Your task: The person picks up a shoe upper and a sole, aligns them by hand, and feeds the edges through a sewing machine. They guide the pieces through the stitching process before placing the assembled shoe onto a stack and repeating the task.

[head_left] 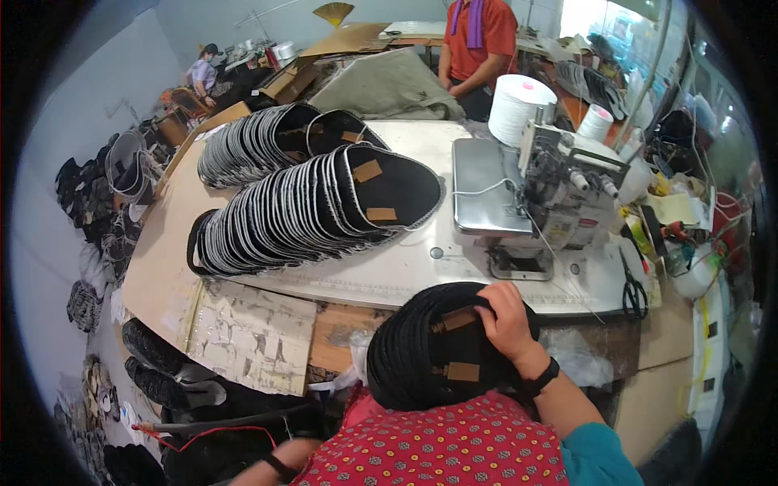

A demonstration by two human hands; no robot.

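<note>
A thick stack of nested black fabric pieces point(401, 356), with small tan labels on the inner face, rests against the red patterned apron at the table's front edge. My right hand point(506, 324) is closed over its upper right rim, fingers curling inside. Low in the picture, my left hand point(298, 454) is smeared by motion beside the apron, and its fingers cannot be made out. Two long rows of similar black pieces with white stitched edges lie on the table, a nearer row point(284, 215) and a farther row point(243, 146).
An overlock sewing machine point(559, 194) stands on the right of the white table point(356, 279), with thread cones point(519, 109) behind. Black scissors point(632, 293) lie at the right edge. A person in a red shirt point(482, 40) is beyond the table; another person point(203, 77) sits far left.
</note>
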